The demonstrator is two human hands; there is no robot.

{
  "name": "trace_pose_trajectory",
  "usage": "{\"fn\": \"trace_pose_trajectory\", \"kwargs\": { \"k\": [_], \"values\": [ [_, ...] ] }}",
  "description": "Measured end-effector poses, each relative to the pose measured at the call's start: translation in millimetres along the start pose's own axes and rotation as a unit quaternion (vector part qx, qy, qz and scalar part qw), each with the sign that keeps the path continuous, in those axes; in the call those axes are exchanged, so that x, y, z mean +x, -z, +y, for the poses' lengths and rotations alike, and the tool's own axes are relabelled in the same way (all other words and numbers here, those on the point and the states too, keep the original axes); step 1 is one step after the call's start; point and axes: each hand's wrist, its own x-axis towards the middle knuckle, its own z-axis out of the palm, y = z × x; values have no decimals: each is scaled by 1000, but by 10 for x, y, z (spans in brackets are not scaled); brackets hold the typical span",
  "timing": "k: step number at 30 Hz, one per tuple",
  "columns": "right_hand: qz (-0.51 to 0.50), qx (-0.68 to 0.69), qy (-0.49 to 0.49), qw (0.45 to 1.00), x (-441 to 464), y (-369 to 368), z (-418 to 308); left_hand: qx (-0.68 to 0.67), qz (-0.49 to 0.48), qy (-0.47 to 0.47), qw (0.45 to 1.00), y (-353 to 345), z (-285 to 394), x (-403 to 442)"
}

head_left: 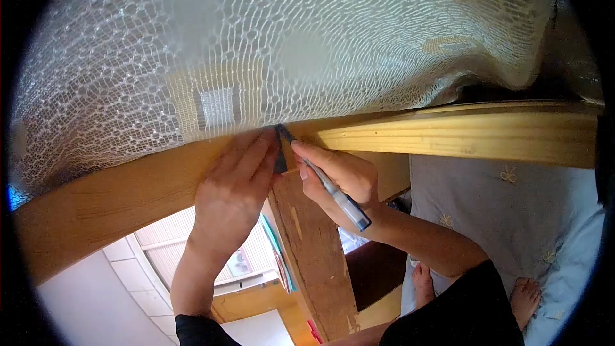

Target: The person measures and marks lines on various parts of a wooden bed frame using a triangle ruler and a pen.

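Note:
My right hand (343,173) is closed around a pen (336,195) with a grey and clear barrel. Its dark tip points up and left to the wooden board (128,186), close to the edge of a dark grey flat piece (280,154). My left hand (234,182) holds this piece against the wood, its fingers bent over it and close together. The fingers hide most of the piece, so its full shape cannot be made out. Both hands work just below the hem of a white lace cloth (307,45).
A pale wooden rail (461,131) runs to the right. Beneath the hands stands a worn brown wooden post (314,250). At lower right, bare feet (525,301) rest on a grey bedcover (474,211). A slatted blind (166,237) shows at lower left.

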Motion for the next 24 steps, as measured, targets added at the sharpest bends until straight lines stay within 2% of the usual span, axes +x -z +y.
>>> {"fn": "trace_pose_trajectory", "kwargs": {
  "k": [6,8,11,24],
  "values": [
    [-4,-18,3,1000,7,-3,3,16,-4,3,1000,8,4,-9],
    [7,-33,42,999,16,-13,29,19,-6,1,1000,6,4,-8],
    [5,-19,48,999,16,-7,36,19,-4,3,1000,-5,4,-10],
    [-4,8,28,1000,20,19,29,13,-8,3,1000,-3,4,-9]
  ]
}}
